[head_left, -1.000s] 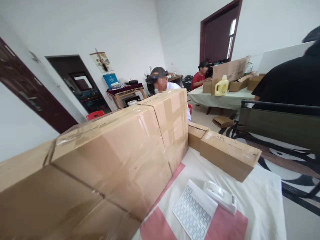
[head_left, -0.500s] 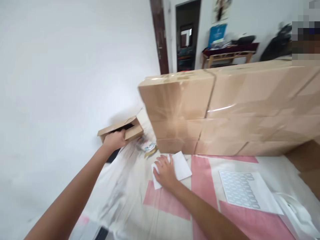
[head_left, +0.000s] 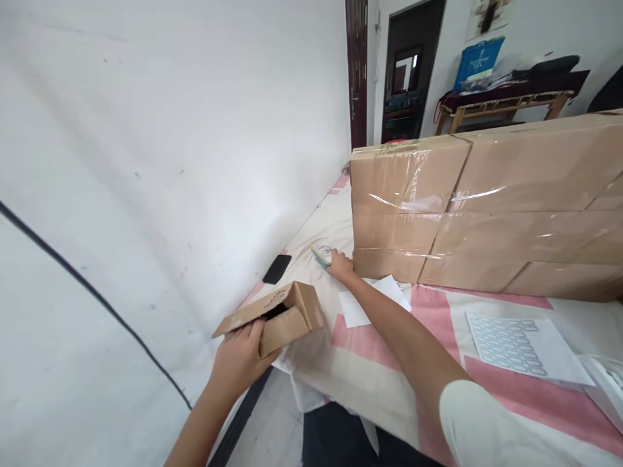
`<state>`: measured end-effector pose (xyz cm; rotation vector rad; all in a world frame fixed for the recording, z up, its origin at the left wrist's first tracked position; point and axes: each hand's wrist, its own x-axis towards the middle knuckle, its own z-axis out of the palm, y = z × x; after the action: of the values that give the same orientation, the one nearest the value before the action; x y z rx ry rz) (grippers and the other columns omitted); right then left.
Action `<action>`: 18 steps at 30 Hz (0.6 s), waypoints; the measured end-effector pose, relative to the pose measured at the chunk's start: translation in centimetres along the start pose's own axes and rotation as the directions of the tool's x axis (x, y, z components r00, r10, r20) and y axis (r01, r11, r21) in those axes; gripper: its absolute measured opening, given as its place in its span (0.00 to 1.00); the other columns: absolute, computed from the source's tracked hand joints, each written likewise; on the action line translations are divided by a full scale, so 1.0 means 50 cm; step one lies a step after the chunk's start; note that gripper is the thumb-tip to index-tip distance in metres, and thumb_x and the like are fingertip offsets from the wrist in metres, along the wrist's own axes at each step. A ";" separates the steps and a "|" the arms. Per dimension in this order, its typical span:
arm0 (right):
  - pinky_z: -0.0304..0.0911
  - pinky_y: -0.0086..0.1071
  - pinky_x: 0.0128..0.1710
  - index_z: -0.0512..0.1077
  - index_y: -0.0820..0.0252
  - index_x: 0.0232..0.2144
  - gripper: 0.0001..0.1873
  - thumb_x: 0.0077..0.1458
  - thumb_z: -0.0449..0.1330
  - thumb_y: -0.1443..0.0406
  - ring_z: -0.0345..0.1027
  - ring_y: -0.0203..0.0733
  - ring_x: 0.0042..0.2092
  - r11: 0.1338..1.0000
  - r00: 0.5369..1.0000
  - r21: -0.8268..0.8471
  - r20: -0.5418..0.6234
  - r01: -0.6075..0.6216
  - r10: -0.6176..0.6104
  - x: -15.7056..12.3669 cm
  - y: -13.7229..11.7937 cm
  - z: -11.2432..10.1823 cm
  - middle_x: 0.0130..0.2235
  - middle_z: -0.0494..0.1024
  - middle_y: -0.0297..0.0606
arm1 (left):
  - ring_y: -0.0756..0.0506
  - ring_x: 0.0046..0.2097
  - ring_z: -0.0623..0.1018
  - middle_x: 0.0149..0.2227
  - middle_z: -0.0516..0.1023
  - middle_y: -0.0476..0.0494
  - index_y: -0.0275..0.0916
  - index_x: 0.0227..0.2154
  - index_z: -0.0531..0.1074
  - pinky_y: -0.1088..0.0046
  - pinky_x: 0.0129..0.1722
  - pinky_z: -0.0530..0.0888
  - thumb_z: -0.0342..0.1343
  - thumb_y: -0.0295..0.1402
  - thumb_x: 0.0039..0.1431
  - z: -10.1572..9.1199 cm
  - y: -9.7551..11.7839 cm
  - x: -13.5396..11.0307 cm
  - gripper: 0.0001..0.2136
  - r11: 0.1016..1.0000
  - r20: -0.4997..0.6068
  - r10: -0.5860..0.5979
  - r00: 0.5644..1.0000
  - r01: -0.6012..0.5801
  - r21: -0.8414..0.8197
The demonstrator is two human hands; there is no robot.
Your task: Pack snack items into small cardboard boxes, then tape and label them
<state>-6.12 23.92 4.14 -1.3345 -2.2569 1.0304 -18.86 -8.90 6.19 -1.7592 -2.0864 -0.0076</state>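
Observation:
My left hand (head_left: 243, 353) grips a small brown cardboard box (head_left: 292, 327) by its open edge, the fingers inside the gap under the flap. The box is tilted above the edge of the cloth-covered surface, and its inside is dark. Farther forward, my right hand (head_left: 342, 264) is closed on a small, pale item with a yellow and teal edge, apparently a roll of tape (head_left: 321, 255); the fingers partly cover it. White paper (head_left: 357, 309) lies under my right forearm. A black phone-like slab (head_left: 277, 268) rests near the wall, beyond the box.
A wall of taped cardboard boxes (head_left: 511, 201) stands beyond the pink-and-white cloth (head_left: 435, 311). At the right lies a sheet printed with key-like shapes (head_left: 511, 344). The white wall (head_left: 170, 162) borders the left side, with a dark cable (head_left: 97, 298) across it.
My left hand has brought the cardboard box back toward me. My right hand has left the white paper, reached forward and taken hold of the roll of tape. The view has swung left.

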 end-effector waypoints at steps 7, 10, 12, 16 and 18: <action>0.72 0.36 0.48 0.56 0.60 0.66 0.37 0.59 0.54 0.53 0.75 0.46 0.53 0.854 0.973 0.468 -0.077 0.227 -0.217 -0.213 0.109 -0.155 0.60 0.75 0.47 | 0.28 0.48 0.82 0.46 0.83 0.31 0.37 0.54 0.69 0.50 0.45 0.78 0.62 0.32 0.54 -0.037 0.046 0.006 0.24 0.959 -0.141 0.269 0.953 -0.279 -0.055; 0.73 0.38 0.45 0.68 0.59 0.59 0.43 0.44 0.71 0.48 0.76 0.51 0.50 0.751 0.942 0.582 -0.088 0.314 -0.325 -0.369 0.186 -0.310 0.54 0.79 0.46 | 0.29 0.52 0.81 0.50 0.81 0.32 0.36 0.57 0.67 0.51 0.49 0.77 0.66 0.33 0.53 -0.065 0.120 0.053 0.29 0.880 -0.101 0.423 0.901 -0.435 -0.191; 0.73 0.40 0.47 0.72 0.59 0.56 0.39 0.42 0.75 0.52 0.75 0.52 0.50 0.870 0.956 0.414 -0.002 0.267 -0.293 -0.480 0.221 -0.407 0.51 0.80 0.43 | 0.31 0.53 0.80 0.53 0.80 0.33 0.35 0.59 0.65 0.53 0.52 0.76 0.70 0.38 0.52 -0.083 0.186 0.085 0.33 0.801 -0.075 0.531 0.844 -0.529 -0.281; 0.75 0.45 0.38 0.77 0.51 0.49 0.32 0.42 0.75 0.48 0.77 0.55 0.41 0.973 0.958 0.201 -0.283 0.114 -0.054 -0.698 0.262 -0.525 0.44 0.82 0.43 | 0.33 0.51 0.79 0.53 0.79 0.35 0.35 0.56 0.67 0.55 0.51 0.74 0.73 0.46 0.48 -0.102 0.328 0.134 0.36 0.651 -0.112 0.679 0.725 -0.666 -0.365; 0.73 0.46 0.31 0.78 0.44 0.44 0.29 0.43 0.73 0.42 0.76 0.54 0.34 0.969 0.876 0.223 -0.483 0.103 0.018 -0.790 0.272 -0.548 0.38 0.82 0.45 | 0.33 0.53 0.78 0.54 0.78 0.34 0.35 0.57 0.67 0.55 0.52 0.73 0.71 0.44 0.51 -0.102 0.395 0.143 0.34 0.579 -0.203 0.712 0.672 -0.725 -0.372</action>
<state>38.78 5.72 16.40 -1.2594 -1.7216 0.8119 0.49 0.53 8.06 -2.7494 -1.2296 -0.2774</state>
